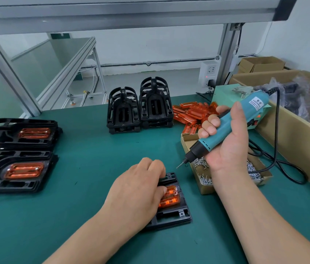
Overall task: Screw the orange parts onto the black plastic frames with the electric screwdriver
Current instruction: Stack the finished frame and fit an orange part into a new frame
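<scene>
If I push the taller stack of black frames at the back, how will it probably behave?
The taller stack probably sheds or tips: frames look loosely piled. Openwork plastic suggests it is light, so it may slide on the green mat.

Perhaps "KEEN…" on screwdriver label (256, 101)

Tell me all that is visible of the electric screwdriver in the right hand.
The electric screwdriver has a teal plastic-looking body with a white label, a black nose and a thin metal bit. The right hand grips it in the air near the box of screws, tilted, bit pointing down-left. A black cable leaves its upper end.
</scene>
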`<state>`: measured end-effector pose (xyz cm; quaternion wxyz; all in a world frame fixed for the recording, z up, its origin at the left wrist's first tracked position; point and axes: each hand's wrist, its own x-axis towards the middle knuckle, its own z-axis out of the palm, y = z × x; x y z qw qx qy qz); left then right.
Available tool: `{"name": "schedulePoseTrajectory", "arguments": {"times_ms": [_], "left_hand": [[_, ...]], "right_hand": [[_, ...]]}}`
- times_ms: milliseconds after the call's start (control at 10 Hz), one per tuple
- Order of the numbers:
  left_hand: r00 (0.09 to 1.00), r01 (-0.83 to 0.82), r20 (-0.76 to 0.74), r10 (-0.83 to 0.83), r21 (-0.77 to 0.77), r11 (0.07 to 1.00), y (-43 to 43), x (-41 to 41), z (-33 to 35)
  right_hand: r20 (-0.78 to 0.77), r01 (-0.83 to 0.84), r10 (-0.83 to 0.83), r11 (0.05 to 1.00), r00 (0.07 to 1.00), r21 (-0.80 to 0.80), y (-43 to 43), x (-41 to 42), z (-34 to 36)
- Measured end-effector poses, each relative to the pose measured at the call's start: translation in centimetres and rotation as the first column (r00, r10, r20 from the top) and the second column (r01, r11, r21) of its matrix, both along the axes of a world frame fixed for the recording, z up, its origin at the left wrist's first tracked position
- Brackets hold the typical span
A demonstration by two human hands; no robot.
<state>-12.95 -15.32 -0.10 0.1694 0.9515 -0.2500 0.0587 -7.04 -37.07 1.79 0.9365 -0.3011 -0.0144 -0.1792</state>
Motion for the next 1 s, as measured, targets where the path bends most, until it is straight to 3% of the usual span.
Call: {"name": "schedulePoseTrajectory", "arguments": {"times_ms": [300,700,1000], "left_hand": [[0.995,-0.025,-0.099,0.018,-0.077,0.997,0.7,0.2,-0.3],[0.967,-0.016,-0.251,0.033,0.069,0.997,-0.4,1.6,0.2],[0.944,0.004,-0.329,0.008,0.033,0.999,1.4,1.1,1.1]], "right_hand": [[0.008,-0.006,0.006,1.0,1.0,0.001,-0.2,0.0,-0.1],[0.021,-0.029,0.029,1.0,0.999,-0.001,0.1,0.1,-0.3],[0.004,-0.003,0.003,1.0,1.0,0.005,-0.2,0.2,-0.3]]}}
